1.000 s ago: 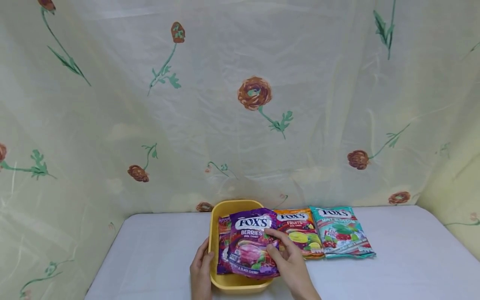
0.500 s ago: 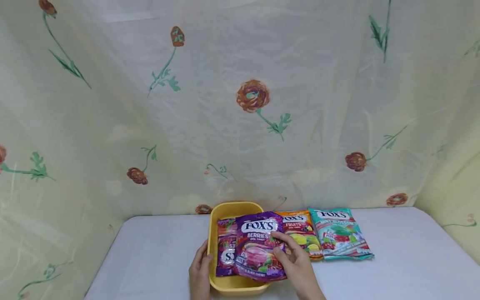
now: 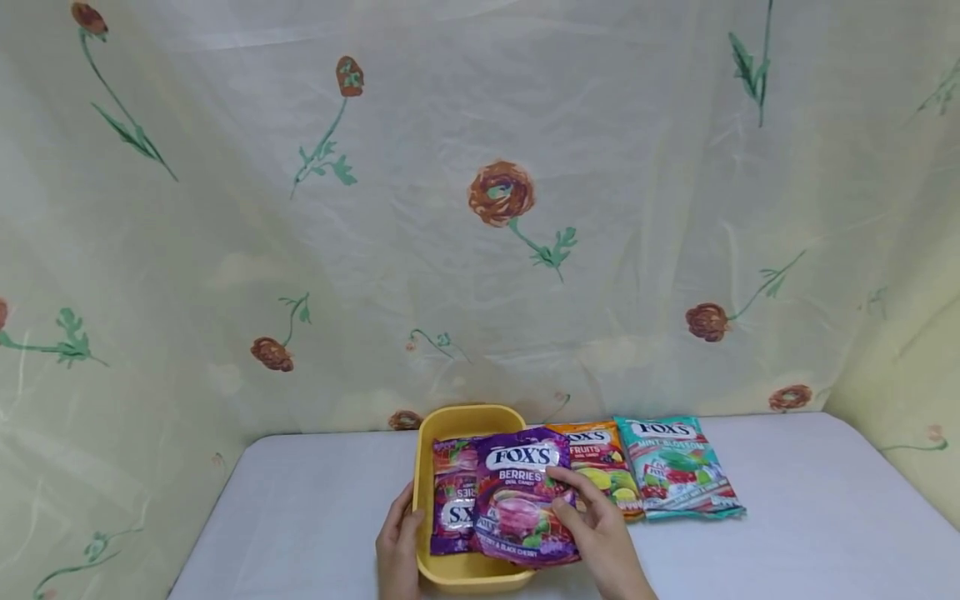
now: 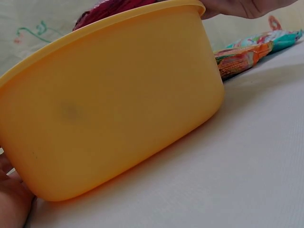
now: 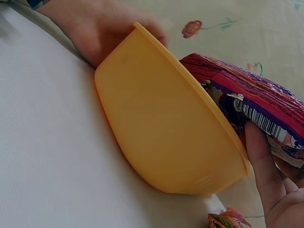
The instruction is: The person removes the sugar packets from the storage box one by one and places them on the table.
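In the head view my right hand point(image 3: 597, 527) holds a purple Fox's Berries candy bag point(image 3: 517, 492) by its right side, with thumb and forefinger on its printed front. The bag is tilted over the right rim of a yellow plastic tub point(image 3: 468, 581). From the right wrist, a finger point(image 5: 260, 159) shows against the bag's barcode side. Inside the tub lies another purple Berries bag point(image 3: 450, 529), its print upside down and partly covered by the held one. My left hand point(image 3: 397, 542) grips the tub's left side, thumb near the rim.
Right of the tub lie an orange Fox's Fruits bag point(image 3: 600, 467), partly hidden by the held bag, and a teal Mint Blossom bag point(image 3: 678, 467), side by side. They rest on a white-covered table point(image 3: 810, 533). A flowered curtain point(image 3: 600, 333) hangs behind and at both sides.
My right hand has shifted the held Berries bag slightly right and toward me, uncovering more of the purple bag inside the tub. My left hand stays at the tub's side.
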{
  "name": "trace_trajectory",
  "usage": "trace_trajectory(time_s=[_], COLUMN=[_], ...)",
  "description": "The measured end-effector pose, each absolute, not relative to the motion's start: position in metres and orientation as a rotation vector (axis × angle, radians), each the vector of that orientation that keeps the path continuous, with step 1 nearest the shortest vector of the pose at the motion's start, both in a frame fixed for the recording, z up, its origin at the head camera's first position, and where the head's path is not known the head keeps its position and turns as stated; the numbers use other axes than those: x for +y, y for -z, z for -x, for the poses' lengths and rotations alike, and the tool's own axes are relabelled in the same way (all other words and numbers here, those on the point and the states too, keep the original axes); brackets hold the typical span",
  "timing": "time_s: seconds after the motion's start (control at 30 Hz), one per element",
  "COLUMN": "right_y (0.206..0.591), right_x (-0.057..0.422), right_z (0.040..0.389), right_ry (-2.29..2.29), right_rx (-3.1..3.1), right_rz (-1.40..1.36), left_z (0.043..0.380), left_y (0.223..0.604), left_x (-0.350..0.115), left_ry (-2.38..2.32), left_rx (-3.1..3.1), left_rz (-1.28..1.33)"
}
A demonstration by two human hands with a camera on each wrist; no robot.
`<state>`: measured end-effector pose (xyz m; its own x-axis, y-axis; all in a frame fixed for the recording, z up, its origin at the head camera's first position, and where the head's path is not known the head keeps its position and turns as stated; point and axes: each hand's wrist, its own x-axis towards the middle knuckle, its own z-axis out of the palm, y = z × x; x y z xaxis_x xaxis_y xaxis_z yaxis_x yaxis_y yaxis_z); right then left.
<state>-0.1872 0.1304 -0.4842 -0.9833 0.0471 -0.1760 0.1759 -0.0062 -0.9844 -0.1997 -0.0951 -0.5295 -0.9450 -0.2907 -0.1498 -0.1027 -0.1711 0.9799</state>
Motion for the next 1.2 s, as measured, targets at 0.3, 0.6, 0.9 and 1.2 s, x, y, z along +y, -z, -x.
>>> trace_trajectory(time_s=[0.3,0.6,0.9,1.2], right_y=[0.485,0.485,0.485,0.487], right_x=[0.137,0.139,0.146,0.155], right_z=[0.185,0.183,0.176,0.173], right_ry=[2.129,2.1,2.028,1.982], right_rx=[2.167,2.208,2.234,2.283], right_rz=[-0.261,-0.261,-0.329,-0.312], left_z=[0.2,0.202,0.2,0.2], left_y=[0.529,0.528,0.532,0.529], left_x=[-0.095,-0.096,-0.097,-0.097], left_ry=[2.249,2.204,2.21,2.184], left_rx=[-1.966,-2.002,-1.974,-2.013], left_rz=[-0.472,-0.465,-0.433,-0.455])
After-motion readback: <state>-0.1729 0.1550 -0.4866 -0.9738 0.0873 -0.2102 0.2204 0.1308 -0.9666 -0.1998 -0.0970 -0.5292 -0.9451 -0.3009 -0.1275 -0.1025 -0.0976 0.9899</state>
